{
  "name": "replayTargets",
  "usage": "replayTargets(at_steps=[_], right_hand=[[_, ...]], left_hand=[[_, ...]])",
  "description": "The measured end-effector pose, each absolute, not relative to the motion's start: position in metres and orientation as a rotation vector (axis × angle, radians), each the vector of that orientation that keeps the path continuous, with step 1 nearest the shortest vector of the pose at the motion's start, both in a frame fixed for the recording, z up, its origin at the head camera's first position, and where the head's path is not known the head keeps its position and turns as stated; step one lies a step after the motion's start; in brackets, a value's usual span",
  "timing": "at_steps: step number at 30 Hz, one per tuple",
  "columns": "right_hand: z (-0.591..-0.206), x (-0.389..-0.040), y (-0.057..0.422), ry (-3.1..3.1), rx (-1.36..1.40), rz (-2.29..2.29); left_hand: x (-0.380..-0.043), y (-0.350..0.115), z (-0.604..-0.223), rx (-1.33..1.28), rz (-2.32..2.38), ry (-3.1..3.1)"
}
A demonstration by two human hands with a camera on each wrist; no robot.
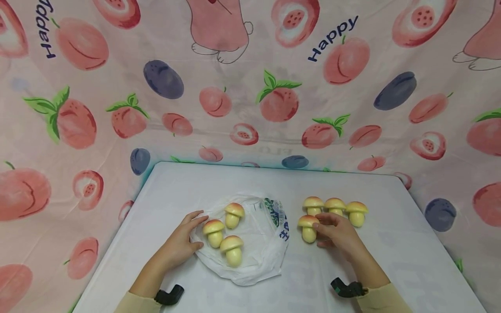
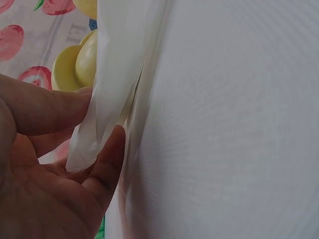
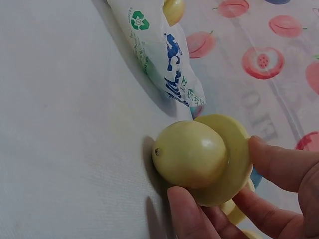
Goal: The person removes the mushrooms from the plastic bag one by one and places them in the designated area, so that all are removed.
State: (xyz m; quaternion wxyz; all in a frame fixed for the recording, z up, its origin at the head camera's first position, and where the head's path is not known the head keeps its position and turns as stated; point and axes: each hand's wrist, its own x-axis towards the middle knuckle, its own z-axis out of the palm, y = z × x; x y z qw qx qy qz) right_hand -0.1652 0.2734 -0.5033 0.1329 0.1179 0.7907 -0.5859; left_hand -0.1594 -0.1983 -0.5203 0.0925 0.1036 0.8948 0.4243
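A white plastic bag (image 1: 262,256) lies spread on the table, and three yellow toy mushrooms with orange-tinged caps rest on it, one of them the front mushroom (image 1: 233,256). At the bag's left edge, my left hand (image 1: 182,241) holds the rim; in the left wrist view the bag's edge (image 2: 112,84) passes between thumb and fingers. My right hand (image 1: 338,232) grips another toy mushroom (image 1: 307,234) by its cap, right of the bag. Seen by the right wrist camera, this mushroom's rounded stem (image 3: 189,154) points away from the fingers, close to the table surface.
Behind the right hand, three more toy mushrooms stand in a row, with the rightmost mushroom (image 1: 356,213) beside the fingers. The white table (image 1: 313,287) ends at a peach-patterned cloth (image 1: 250,117) at the back and sides. Printed lettering marks the bag's right side.
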Motion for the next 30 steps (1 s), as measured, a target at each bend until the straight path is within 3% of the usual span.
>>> replayTargets(at_steps=[30], right_hand=[[-0.4996,-0.1638,0.2777,2.283,0.330,-1.716]], left_hand=[[-0.1583,-0.1985,-0.5204,0.302,1.275,2.641]])
